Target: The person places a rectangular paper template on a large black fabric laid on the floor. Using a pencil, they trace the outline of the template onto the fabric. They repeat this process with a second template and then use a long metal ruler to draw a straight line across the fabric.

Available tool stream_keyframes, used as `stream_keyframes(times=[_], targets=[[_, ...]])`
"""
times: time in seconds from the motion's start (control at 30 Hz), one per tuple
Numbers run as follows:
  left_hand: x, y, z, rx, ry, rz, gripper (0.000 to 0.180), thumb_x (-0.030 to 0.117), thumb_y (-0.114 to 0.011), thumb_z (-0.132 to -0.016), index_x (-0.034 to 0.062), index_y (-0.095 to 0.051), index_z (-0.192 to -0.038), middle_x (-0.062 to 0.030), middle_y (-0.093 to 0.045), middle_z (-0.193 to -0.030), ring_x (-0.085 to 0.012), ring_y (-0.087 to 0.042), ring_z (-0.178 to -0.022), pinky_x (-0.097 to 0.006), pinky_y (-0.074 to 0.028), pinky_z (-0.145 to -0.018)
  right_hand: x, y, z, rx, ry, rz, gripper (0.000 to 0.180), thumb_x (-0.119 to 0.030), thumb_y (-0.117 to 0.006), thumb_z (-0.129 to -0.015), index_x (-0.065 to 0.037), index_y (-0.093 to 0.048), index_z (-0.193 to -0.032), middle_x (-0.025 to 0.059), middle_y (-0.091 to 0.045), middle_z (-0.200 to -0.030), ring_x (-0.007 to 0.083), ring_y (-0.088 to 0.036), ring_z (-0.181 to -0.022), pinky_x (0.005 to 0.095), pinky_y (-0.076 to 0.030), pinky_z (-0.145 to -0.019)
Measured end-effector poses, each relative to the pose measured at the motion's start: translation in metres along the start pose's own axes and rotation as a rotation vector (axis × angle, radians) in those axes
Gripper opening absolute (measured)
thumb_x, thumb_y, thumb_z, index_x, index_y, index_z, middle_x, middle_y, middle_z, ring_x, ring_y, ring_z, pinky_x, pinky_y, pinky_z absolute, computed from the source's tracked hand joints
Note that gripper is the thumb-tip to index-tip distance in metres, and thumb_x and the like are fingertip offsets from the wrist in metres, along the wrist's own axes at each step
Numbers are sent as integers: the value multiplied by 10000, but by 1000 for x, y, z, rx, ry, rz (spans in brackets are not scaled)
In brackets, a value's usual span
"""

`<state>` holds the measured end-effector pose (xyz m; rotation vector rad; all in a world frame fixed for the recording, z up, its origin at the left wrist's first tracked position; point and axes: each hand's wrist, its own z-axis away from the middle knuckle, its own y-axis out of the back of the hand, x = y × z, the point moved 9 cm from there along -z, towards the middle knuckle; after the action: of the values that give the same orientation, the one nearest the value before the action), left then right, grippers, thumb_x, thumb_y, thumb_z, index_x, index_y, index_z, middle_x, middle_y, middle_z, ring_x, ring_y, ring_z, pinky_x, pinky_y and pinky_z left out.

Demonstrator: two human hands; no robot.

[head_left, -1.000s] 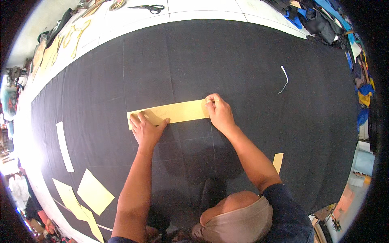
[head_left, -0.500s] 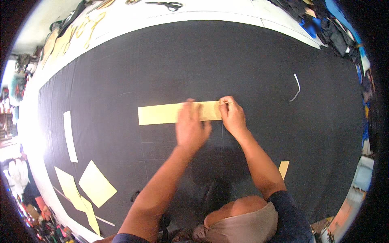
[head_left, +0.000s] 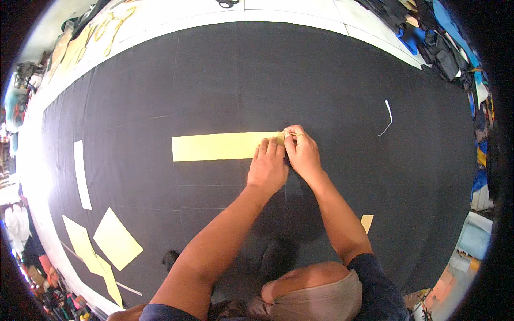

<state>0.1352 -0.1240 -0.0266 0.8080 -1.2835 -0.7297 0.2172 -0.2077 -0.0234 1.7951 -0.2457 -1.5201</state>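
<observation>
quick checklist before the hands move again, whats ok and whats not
1. Left hand steadying the yellow strip: ok, fingers rest near its right end.
2. Right hand gripping the thin item: ok, pinched at the strip's right end.
3. Thin item's tip on its mark: cannot tell, fingers cover it.
4. Strip flat on the black cloth: ok, it looks flat.
5. Scissors close by: not ok, beyond the cloth's far edge.

A cloth-cutting workshop, by all appearances: black cloth (head_left: 332, 75) ruled with faint pale lines (head_left: 182, 208) spreads across the center, cut yellow pieces (head_left: 119, 239) lie at 8 o'clock, scissors handles (head_left: 226, 6) show at 12 o'clock, and heaped fabrics (head_left: 444, 58) crowd 2 o'clock.
</observation>
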Motion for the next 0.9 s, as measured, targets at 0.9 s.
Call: stream_keyframes(times=[0.9], targets=[[6, -12, 3, -211, 41, -248, 682, 225, -503, -994, -15, -279, -1592, -187, -271, -1664, -411, -309, -1508, -497, -273, -1249, 5, 13, 1, 25, 86, -2, 163, -188, -589, -1018, -39, -612, -1079, 178, -731, -991, 378, -724, -882, 453, -569, -762]])
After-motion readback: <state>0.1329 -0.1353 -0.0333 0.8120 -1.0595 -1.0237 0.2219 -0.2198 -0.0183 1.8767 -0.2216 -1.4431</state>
